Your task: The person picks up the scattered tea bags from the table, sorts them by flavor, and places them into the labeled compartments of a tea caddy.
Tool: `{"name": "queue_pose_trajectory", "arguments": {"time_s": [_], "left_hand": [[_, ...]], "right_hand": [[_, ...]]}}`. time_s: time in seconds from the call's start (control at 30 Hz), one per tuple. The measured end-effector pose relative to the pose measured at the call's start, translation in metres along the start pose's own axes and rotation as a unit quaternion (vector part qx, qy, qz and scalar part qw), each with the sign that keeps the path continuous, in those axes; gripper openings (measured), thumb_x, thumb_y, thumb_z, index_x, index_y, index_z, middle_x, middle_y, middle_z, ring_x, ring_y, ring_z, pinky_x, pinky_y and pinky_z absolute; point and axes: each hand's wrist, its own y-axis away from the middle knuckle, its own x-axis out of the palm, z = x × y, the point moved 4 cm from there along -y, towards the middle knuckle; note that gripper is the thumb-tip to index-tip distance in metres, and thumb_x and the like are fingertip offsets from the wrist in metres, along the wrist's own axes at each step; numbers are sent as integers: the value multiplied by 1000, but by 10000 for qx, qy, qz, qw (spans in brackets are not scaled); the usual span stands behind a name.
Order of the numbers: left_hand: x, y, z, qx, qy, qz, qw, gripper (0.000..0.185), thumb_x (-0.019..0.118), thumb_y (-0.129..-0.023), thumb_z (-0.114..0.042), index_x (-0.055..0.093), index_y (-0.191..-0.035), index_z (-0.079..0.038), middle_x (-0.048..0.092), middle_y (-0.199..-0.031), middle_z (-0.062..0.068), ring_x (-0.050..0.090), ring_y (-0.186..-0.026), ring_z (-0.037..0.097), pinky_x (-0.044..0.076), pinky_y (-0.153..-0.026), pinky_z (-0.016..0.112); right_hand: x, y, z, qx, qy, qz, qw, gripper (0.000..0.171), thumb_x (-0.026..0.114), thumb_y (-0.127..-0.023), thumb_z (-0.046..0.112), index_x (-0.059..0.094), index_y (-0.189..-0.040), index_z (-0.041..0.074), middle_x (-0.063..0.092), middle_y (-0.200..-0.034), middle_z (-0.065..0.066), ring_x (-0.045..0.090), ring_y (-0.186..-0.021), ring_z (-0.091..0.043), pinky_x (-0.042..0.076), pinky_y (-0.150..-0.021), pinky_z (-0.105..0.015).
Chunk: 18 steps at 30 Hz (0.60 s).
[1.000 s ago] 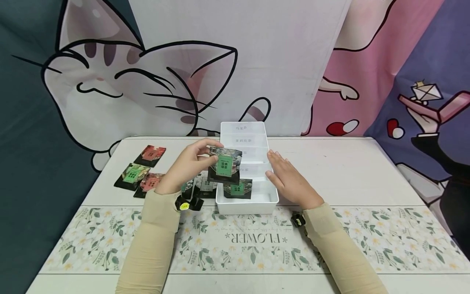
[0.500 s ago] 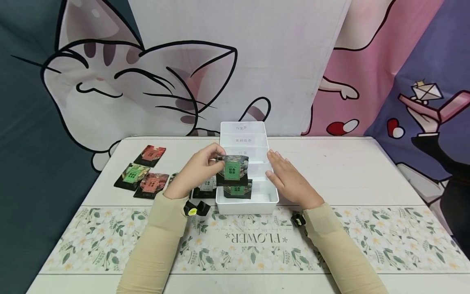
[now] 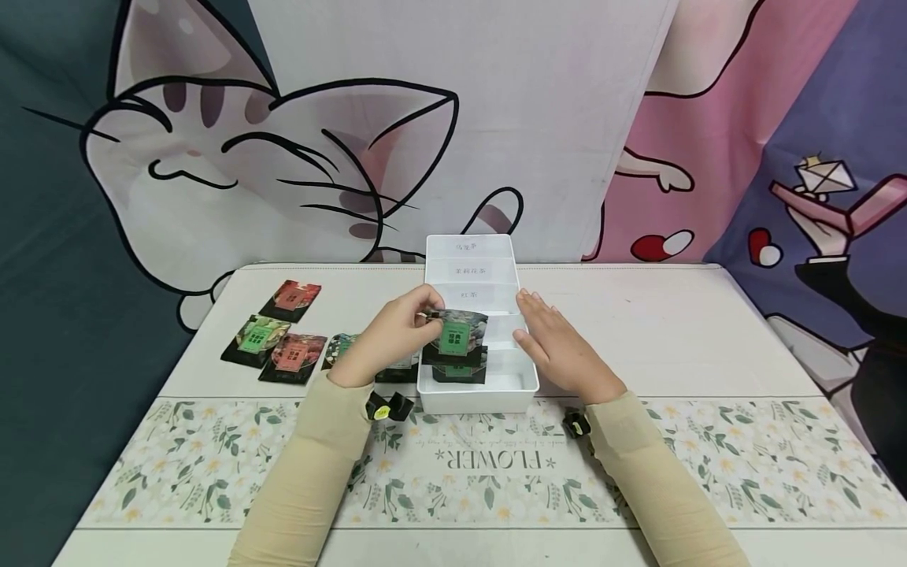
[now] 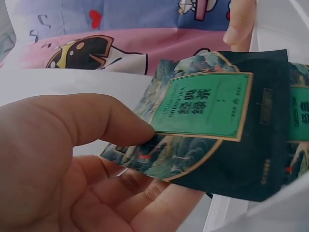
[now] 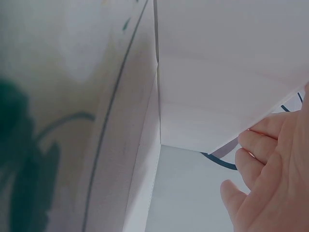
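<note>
My left hand (image 3: 393, 337) pinches a dark tea sachet (image 3: 455, 339) with a green label by its edge, thumb on the printed face in the left wrist view. That sachet hangs tilted above the front compartment of a white stepped box (image 3: 478, 403) with labelled tiers. Another green-labelled sachet (image 3: 460, 376) stands inside that compartment, partly covered by the held one. My right hand (image 3: 567, 350) lies along the right side of the box, fingers extended; in the right wrist view, its fingertips are at the edge of the white box wall (image 5: 217, 96).
Left of the box lie two red-labelled sachets (image 3: 290, 299), a green-labelled sachet (image 3: 255, 339), and further sachets (image 3: 338, 346) partly hidden behind my left hand. A floral runner (image 3: 496, 465) crosses the table in front. A cartoon curtain (image 3: 553, 118) hangs behind.
My left hand has moved right and slightly down with the sachet, bringing it over the front compartment and overlapping the sachet inside. My right hand has stayed put.
</note>
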Motion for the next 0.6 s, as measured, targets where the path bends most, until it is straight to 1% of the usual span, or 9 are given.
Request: {"name": "queue_pose_trajectory", "arguments": {"time_s": [0.1, 0.27, 0.43, 0.6], "left_hand": [[-1, 0, 2, -4, -179, 3, 9998, 15, 58, -92, -7, 57, -107, -8, 62, -108, 9, 52, -79, 19, 43, -68, 33], [-5, 0, 5, 13, -407, 35, 9992, 13, 63, -93, -7, 58, -104, -10, 64, -102, 7, 58, -85, 21, 48, -71, 35], [-9, 2, 7, 16, -643, 111, 9979, 12, 68, -93, -7, 60, -101, -10, 64, -94, 5, 58, -85, 21, 49, -72, 35], [-13, 4, 6, 62, -793, 241, 9965, 13, 71, -93, -5, 60, -99, -9, 62, -91, 5, 57, -83, 21, 49, -73, 36]], "right_hand": [[-1, 0, 1, 6, -6, 19, 10000, 66, 34, -111, 41, 17, -161, 3, 17, -168, -12, 14, -155, -32, 15, -123, -55], [-1, 0, 1, 13, 5, 48, 10000, 66, 35, -111, 40, 16, -161, 3, 16, -168, -11, 13, -155, -31, 14, -123, -54], [-1, -1, 1, 39, -1, 83, 10000, 66, 35, -111, 40, 16, -161, 3, 16, -168, -11, 12, -155, -30, 13, -124, -53], [0, -1, 0, 47, 1, 84, 10000, 65, 34, -111, 40, 16, -161, 3, 16, -168, -11, 11, -155, -29, 13, -123, -54]]}}
